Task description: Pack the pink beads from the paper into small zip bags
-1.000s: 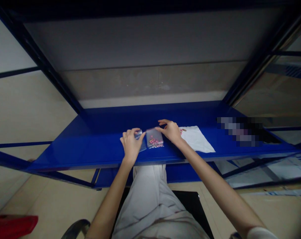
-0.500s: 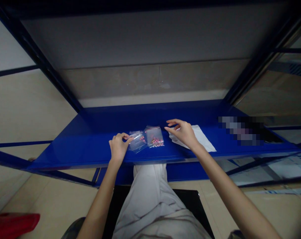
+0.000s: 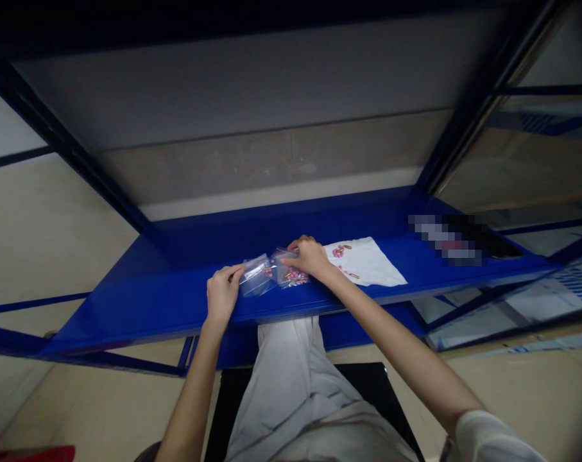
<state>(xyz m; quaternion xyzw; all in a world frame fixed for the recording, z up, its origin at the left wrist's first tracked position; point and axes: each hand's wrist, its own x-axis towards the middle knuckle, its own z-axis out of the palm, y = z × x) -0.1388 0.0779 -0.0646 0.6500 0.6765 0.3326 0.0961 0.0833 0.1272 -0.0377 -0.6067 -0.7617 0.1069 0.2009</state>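
Note:
Two small clear plastic zip bags lie side by side on the blue shelf, slightly overlapping. My left hand pinches the edge of the left zip bag, which holds a few pink beads near its right side. Over the right zip bag is my right hand, its thumb and fingers closed at the bag's upper part. Pink beads and gold-coloured pieces show in the bottom of that bag. A white cloth lies beside my right wrist, with pink beads and several gold-coloured pieces on it.
The blue shelf has a raised front edge above my knees. At its right end lies a dark flat object, partly pixelated. Blue uprights stand at both sides, and a wall closes the back.
My right hand has moved left from over the white cloth to the right zip bag and closed there, uncovering beads on the cloth. My left hand stays on its bag. The view has tilted slightly.

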